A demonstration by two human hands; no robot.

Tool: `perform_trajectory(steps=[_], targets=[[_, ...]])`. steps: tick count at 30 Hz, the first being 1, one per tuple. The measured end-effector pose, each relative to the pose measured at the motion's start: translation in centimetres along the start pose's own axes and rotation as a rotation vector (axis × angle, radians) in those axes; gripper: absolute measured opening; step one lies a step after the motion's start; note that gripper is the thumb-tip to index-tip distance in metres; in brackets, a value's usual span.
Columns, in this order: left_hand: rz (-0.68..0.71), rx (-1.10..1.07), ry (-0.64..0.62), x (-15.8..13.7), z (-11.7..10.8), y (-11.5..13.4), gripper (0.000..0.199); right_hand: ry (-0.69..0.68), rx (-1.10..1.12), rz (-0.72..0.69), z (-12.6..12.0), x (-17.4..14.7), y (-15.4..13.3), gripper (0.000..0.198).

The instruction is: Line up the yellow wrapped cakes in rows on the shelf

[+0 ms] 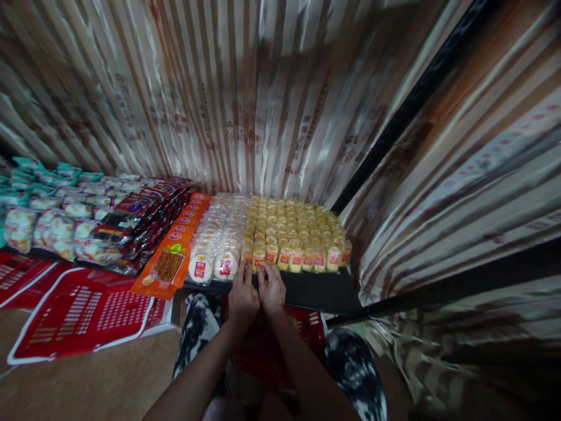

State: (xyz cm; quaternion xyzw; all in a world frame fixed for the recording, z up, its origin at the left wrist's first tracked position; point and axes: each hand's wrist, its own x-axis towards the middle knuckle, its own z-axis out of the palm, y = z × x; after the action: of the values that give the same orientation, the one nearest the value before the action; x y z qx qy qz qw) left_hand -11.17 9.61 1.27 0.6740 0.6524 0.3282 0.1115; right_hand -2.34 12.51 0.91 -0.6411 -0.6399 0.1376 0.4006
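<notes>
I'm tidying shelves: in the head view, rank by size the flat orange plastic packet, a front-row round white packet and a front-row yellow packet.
1. Flat orange plastic packet
2. Front-row round white packet
3. Front-row yellow packet

Pleated, striped sheeting (pixel 245 76) (printed with reddish characters) hangs behind a black shelf (pixel 326 292); a dark post (pixel 405 111) slants up at the right. Below lies brown floor (pixel 96 383). The light is dim, darkest at lower right.

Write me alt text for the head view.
A person's left hand and right hand, side by side, are at the front of yellow packets in rows on a black shelf. Leftward are white packets, an orange bag and dark packets; red baskets sit below.
</notes>
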Motion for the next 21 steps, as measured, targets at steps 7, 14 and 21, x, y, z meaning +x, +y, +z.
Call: perform_trajectory(steps=[7,14,21], targets=[[-0.053,-0.092,0.035,-0.8,-0.9,0.2,0.049,0.046,0.215,-0.066,-0.8,-0.5,0.2,0.029],[-0.018,-0.230,-0.020,-5.9,-1.8,-0.9,0.028,-0.067,0.185,-0.098,-3.6,-7.3,2.0,0.024],[-0.449,-0.272,-0.625,-9.0,2.3,-4.1,0.018,-0.529,0.038,0.156,-2.2,-12.2,8.5,0.024]])
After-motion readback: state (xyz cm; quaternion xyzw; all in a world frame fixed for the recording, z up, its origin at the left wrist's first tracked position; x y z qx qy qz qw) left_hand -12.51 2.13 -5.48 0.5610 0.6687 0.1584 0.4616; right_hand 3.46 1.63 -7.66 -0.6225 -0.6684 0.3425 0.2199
